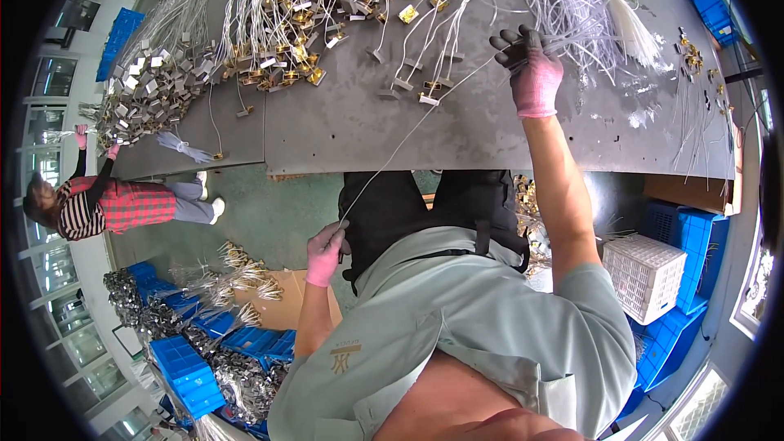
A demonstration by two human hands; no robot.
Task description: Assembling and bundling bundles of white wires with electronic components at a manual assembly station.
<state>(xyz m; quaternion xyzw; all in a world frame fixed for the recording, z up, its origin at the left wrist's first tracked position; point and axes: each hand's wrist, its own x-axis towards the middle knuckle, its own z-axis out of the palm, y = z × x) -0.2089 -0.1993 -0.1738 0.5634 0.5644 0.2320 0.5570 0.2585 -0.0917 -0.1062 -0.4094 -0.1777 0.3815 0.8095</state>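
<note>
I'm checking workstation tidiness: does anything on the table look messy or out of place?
Yes: the pale strands near the right hand lie in a loose tangle, unlike the gathered white bundle beside them.

We note a grey worktable (pixel 343 135) spanning the upper view, its near edge over a green floor (pixel 245 212). At left we record a pale wall (pixel 84 90) lined with multi-paned windows (pixel 46 124); at right, a bluish-white wall (pixel 739 229) with bright windows (pixel 758 287). White glare (pixel 603 196) shows on the floor at right.
</note>
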